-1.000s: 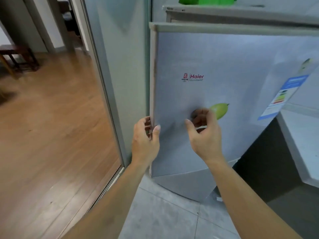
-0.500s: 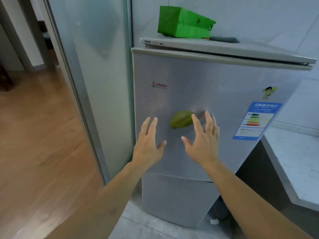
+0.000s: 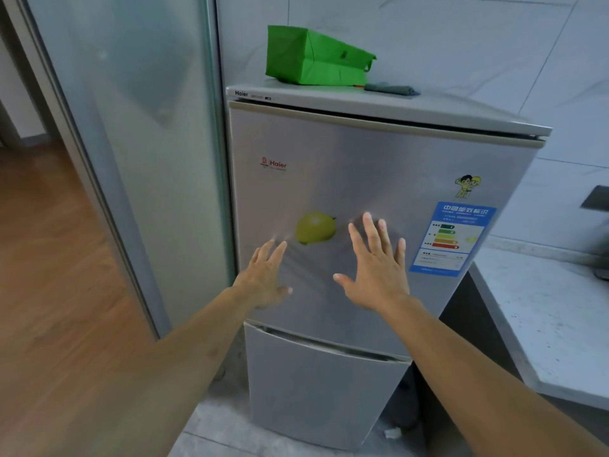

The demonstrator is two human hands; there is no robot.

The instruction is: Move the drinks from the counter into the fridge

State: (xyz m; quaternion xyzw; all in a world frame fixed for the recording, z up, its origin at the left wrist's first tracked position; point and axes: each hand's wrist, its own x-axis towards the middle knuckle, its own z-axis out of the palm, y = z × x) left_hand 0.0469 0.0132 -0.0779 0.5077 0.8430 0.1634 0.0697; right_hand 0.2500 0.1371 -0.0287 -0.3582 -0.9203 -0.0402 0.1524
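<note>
A small silver fridge [image 3: 362, 166] stands in front of me with its upper door closed against the body. My left hand [image 3: 265, 275] is flat on the door's lower left, fingers straight. My right hand [image 3: 377, 268] is spread flat on the door to the right of a green lemon magnet [image 3: 315, 227]. Neither hand holds anything. No drinks are in view.
A green bag [image 3: 313, 57] and a grey cloth [image 3: 392, 89] lie on top of the fridge. A frosted glass sliding door [image 3: 131, 143] stands to the left, with wood floor beyond. A pale stone counter [image 3: 553, 321] runs along the right. The lower freezer door [image 3: 316, 384] is closed.
The fridge door swung from open to closed. My left hand let go of the door edge and both hands went flat against the door front.
</note>
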